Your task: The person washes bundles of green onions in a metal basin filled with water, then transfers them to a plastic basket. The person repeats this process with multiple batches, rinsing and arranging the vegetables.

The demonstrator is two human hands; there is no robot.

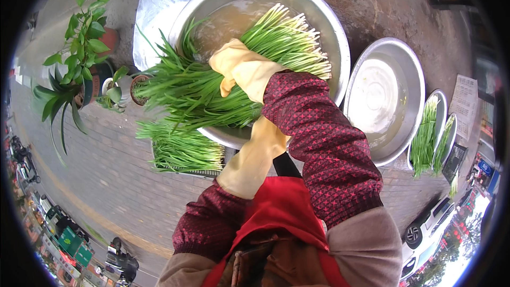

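In front of me stands a large metal basin [339, 48] with murky brown water. A thick bundle of garlic chives [285, 42] lies across it, pale stem ends to the right. The green leaf tips hang over the left rim and look blurred. My right hand [241, 67], in a cream rubber glove, grips the bundle from above near its middle, thumb on the near side. My left hand [265, 139], in a matching glove, is at the basin's near rim, beneath my right forearm. Its fingers are hidden by the chives and the rim, so its grasp is unclear.
A second metal basin [418, 67] with shallow water stands at right, beside smaller basins [443, 101] of chives. A black crate [207, 173] of chives sits at near left. Potted plants [91, 83] and a translucent plastic bag [159, 12] stand left.
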